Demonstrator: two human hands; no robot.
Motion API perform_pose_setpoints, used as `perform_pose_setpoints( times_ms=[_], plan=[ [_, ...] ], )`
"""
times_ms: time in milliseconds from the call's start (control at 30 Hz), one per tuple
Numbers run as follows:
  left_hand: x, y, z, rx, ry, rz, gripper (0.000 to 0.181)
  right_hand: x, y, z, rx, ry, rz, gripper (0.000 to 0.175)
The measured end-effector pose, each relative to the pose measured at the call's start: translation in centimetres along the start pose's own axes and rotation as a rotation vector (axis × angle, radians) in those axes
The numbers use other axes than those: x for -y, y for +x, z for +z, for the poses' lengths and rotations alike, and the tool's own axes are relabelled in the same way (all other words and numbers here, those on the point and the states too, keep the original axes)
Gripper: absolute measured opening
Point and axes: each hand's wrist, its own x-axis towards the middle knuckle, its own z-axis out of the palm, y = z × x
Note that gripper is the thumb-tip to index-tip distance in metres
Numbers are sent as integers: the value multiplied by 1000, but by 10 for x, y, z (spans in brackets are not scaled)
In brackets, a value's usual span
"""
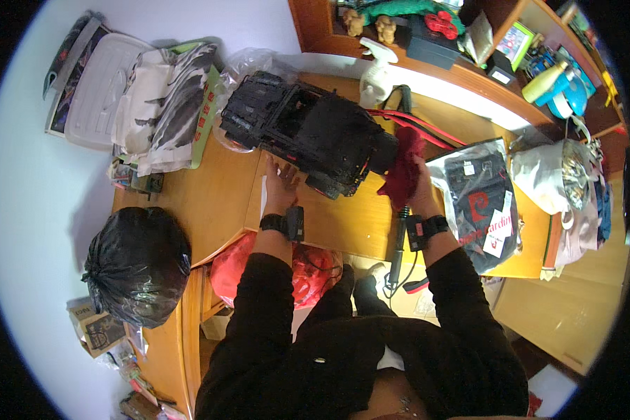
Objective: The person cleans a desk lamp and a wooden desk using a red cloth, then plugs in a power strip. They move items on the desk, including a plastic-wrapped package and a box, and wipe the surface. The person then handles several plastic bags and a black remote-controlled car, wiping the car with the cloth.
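Observation:
A black toy off-road car (320, 131) lies across the wooden desk (210, 194) in front of me. My left hand (280, 185) is beside its lower left side, palm up with fingers apart, and holds nothing that I can see. At the car's right end, my right hand (421, 184) grips a dark red cloth (403, 167), which is up against the spare wheel area. Part of the right hand's fingers is hidden by the cloth. A white spray bottle (376, 73) stands behind the car, near red and black cables (425, 127).
Packaged dark clothing (480, 202) lies right of my right hand. Papers (163, 105) and a plastic lid (102, 94) are at the left, above a black plastic bag (139, 262). A black rod-like tool (397, 252) projects past the desk's front edge. Shelves (525, 100) border the back.

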Motion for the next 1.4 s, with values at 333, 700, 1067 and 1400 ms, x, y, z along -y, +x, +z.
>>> perform_pose_setpoints(
  times_ms=[333, 700, 1067, 1400],
  plan=[
    [-19, 51, 3, 312, -414, -75, 100, 22, 36, -7, 75, -27, -134, 50],
    [-19, 25, 49, 165, -433, 145, 101, 7, 52, -37, 99, 14, -81, 47],
    [20, 52, 17, 263, -551, 264, 64, -2, 64, -23, 12, -160, -376, 43],
    [58, 101, -24, 144, 30, 333, 43, 5, 48, -24, 84, -68, -322, 41]
  ],
)
